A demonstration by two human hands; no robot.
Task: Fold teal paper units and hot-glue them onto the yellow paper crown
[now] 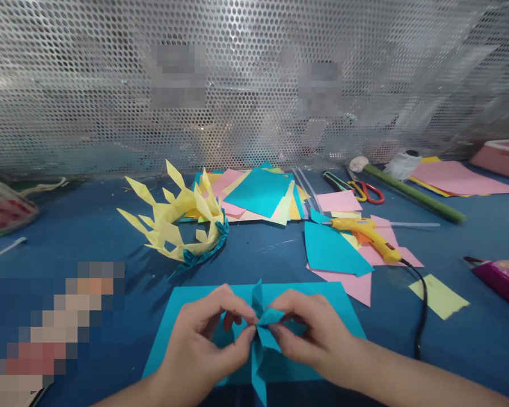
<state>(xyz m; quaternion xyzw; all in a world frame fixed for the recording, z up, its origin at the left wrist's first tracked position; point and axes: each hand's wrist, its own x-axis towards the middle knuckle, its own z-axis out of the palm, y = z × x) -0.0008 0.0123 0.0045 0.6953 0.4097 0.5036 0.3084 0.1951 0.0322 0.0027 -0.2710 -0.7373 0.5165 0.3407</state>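
Observation:
My left hand (207, 333) pinches a folded blue paper piece (258, 362) between thumb and forefinger. On its other side my right hand (318, 333) grips a pointed flap of the same piece, also in a pinch. Narrow folded points stick out above and below the fingers; its centre is partly covered by the fingertips. Both hands are over a flat blue paper sheet (195, 291). Beyond my left hand stands a pale yellow paper crown (169, 233) with pointed tips and folded blue paper (201, 255) along its front edge.
Right of the sheet, a yellow glue gun (373, 234) rests on paper scraps (333, 249), its black cord (423, 316) trailing forward. Stacked coloured paper (258, 192), scissors (371, 192), a green stick (415, 192) and a pink basket (503, 158) lie farther back, before a perforated metal panel (254, 85).

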